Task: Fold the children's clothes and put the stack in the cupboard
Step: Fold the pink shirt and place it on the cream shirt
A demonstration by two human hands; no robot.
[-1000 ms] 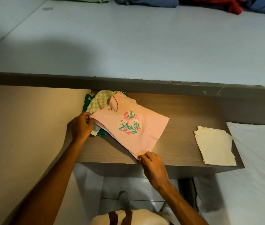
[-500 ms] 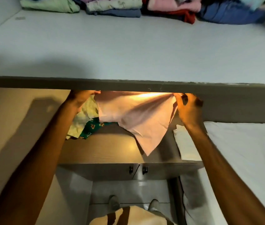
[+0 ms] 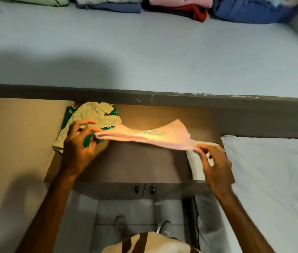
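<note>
A pink child's shirt (image 3: 155,136) with a flower print hangs stretched just above the brown cabinet top (image 3: 137,167). My left hand (image 3: 79,145) pinches its left edge and my right hand (image 3: 213,162) pinches its right edge. At the back left of the cabinet top lie a checked yellow-green garment (image 3: 88,115) and a green printed one (image 3: 68,115) under it. A folded cream garment (image 3: 195,167) rests at the right end, partly hidden by my right hand.
A grey shelf (image 3: 144,52) runs above the cabinet, with folded clothes (image 3: 181,6) stacked along its back. A white bed sheet (image 3: 272,179) lies to the right. The cabinet doors with two small handles (image 3: 144,189) are shut below. A beige wall is at the left.
The pink shirt was lifted off the cabinet top, held up high by both hands, and now comes down flatter and lower, stretched between my hands.
</note>
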